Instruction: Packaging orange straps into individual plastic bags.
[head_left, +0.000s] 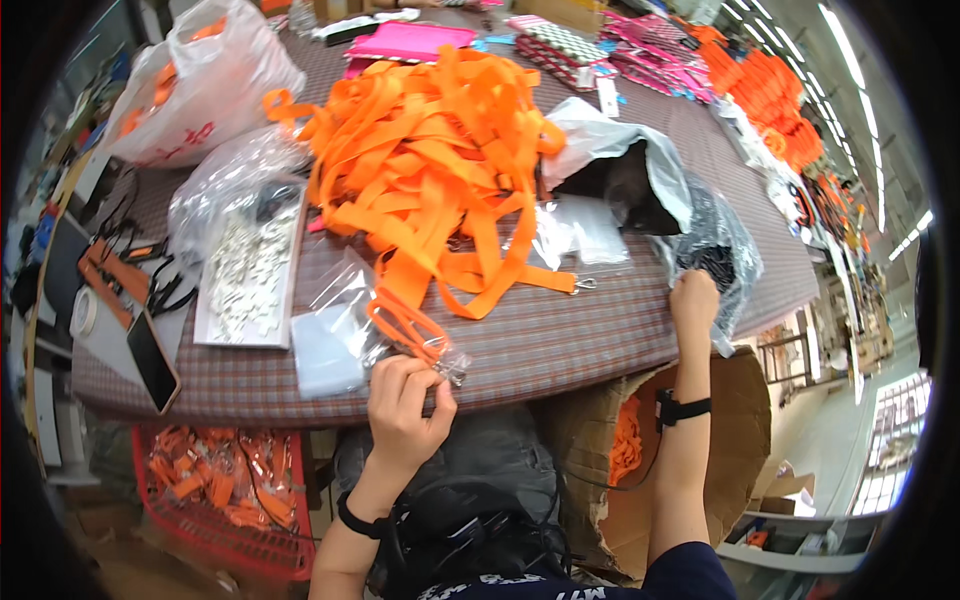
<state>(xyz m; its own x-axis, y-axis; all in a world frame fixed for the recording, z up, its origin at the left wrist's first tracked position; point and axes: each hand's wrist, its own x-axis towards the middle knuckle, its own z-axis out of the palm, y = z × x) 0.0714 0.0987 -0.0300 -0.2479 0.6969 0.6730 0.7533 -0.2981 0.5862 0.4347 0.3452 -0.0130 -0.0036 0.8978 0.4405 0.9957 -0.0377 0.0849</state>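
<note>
My left hand (409, 409) is at the table's front edge, its fingers curled on a small clear plastic bag that holds a folded orange strap (412, 330). A metal hook (456, 372) shows by my fingertips. Under that bag's left side lies a stack of flat clear bags (328, 352). My right hand (693, 301) reaches to the mouth of a clear plastic bag of small black pieces (716, 264); its fingertips are hidden. Between and beyond my hands lies a heap of orange webbing straps (427, 157), one end carrying a metal snap hook (586, 283).
Left are a tray of small white pieces (251, 277), a phone (154, 361) and a white carrier bag (202, 90). A grey plastic mailer (660, 187) and more clear bags (592, 232) are right. Below stand a red basket (225, 540) of bagged straps and a cardboard box (735, 420).
</note>
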